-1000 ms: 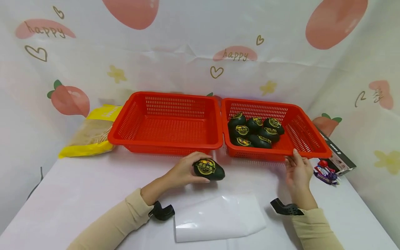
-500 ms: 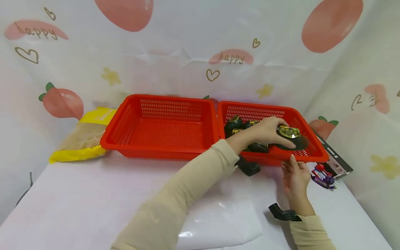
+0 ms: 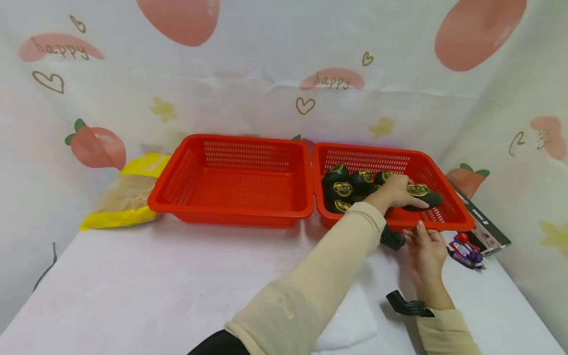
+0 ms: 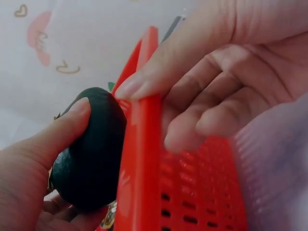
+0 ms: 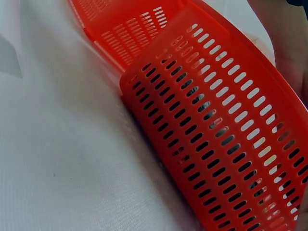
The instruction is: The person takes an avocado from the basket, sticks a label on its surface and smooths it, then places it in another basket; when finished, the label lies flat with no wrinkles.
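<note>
Dark fruit [image 3: 421, 196] sits in left grip [image 3: 395, 191] inside right basket [image 3: 448, 224]; right grip [image 3: 427, 249] relaxed at rim

A small staged recording corner, not a lived-in room. A cloth backdrop [image 3: 266, 74] printed with peaches, hearts and the word "happy" hangs behind and wraps round both side edges of the worktop [image 3: 133, 286], itself covered in pale cloth. Two red baskets [image 3: 235, 172] stand along its back edge.
</note>
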The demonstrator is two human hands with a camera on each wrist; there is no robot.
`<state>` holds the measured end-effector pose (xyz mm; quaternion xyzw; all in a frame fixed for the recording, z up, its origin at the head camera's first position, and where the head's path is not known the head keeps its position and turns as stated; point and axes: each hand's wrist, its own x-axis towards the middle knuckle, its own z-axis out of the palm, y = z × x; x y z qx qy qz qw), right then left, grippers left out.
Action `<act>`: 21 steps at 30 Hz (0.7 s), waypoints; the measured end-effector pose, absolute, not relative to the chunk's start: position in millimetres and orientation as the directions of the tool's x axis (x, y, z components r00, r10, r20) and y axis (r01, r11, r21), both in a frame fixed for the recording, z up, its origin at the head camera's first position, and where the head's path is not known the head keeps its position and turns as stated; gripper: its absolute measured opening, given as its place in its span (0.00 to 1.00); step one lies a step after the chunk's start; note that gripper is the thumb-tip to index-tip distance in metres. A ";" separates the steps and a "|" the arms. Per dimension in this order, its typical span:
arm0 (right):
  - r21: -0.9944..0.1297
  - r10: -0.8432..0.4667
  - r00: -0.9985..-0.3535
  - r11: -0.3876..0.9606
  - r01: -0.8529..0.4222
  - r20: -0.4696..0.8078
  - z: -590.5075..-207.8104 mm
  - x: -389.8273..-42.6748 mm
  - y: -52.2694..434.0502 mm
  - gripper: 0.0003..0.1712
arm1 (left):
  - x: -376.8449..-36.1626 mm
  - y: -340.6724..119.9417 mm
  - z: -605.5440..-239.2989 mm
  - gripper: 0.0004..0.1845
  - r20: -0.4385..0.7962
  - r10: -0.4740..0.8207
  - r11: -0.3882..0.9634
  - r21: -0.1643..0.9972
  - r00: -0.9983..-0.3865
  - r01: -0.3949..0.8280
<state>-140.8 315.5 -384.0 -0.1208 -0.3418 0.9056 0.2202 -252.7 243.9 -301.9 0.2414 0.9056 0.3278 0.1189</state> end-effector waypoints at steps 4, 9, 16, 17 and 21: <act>-0.667 0.451 -0.891 -0.677 -0.310 -0.044 -387.4 -146.9 306.3 0.04 | -254.7 234.1 -304.1 0.32 -0.112 0.571 0.660 0.652 -0.813 0.374; -0.715 0.435 -0.899 -0.644 -0.273 -0.048 -385.5 -152.2 306.4 0.07 | -260.4 219.8 -293.8 0.45 -0.170 0.609 0.630 0.697 -0.775 0.342; -0.687 0.345 -0.938 -0.683 -0.248 -0.004 -393.4 -158.9 310.9 0.07 | -250.7 173.9 -274.4 0.39 0.014 0.684 0.430 0.799 -0.730 0.419; -0.704 0.312 -0.950 -0.668 -0.241 0.028 -396.0 -159.8 310.0 0.09 | -244.6 162.6 -274.9 0.38 0.050 0.706 0.387 0.808 -0.706 0.444; -0.820 0.130 -0.979 -0.536 -0.203 0.158 -406.8 -160.4 303.5 0.13 | -207.9 104.2 -294.8 0.31 0.209 0.801 0.247 0.739 -0.562 0.627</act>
